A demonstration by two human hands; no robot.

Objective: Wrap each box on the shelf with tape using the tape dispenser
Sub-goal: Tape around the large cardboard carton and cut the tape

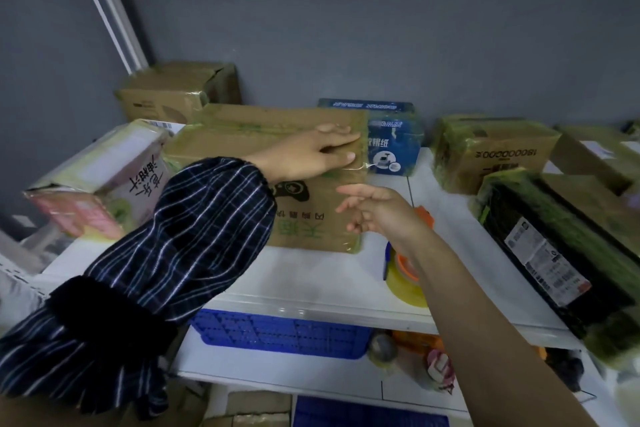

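Cardboard box (242, 135) sits mid-shelf, and the left hand (311, 156) presses flat on it by its right edge, grip released, fingers straight. The right hand (377, 211) hovers just off that same edge, grip released, holding nothing. Bare white shelf (311, 274) opens in front of the box. One tape dispenser (405, 281) lies there under the right forearm. One blue pack (391, 146) crowds behind the box, one pink box (104, 180) is to its left, one black parcel (554, 246) to its right.
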